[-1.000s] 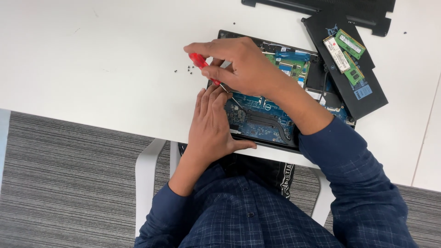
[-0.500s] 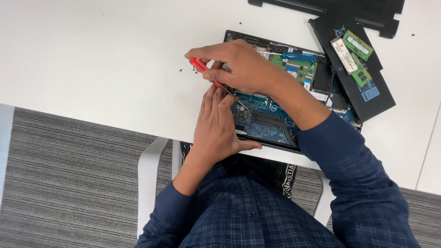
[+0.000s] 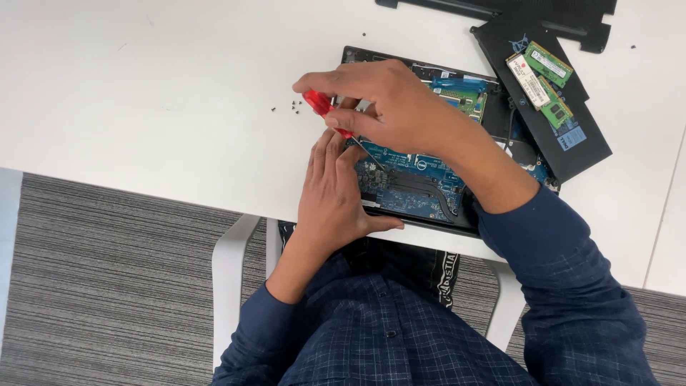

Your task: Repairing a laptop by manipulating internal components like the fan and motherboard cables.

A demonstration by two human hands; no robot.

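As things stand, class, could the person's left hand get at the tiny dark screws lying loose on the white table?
Probably yes: the left hand rests nearby, and bare table surrounds the screws.

The person wears a dark blue long-sleeved shirt with a fine lighter check and small buttons down the front. Both sleeves reach the wrists. The left hand (image 3: 332,196) and right hand (image 3: 389,107) are bare, seemingly without rings.

Glossy, likely plastic screwdriver handle (image 3: 317,104)
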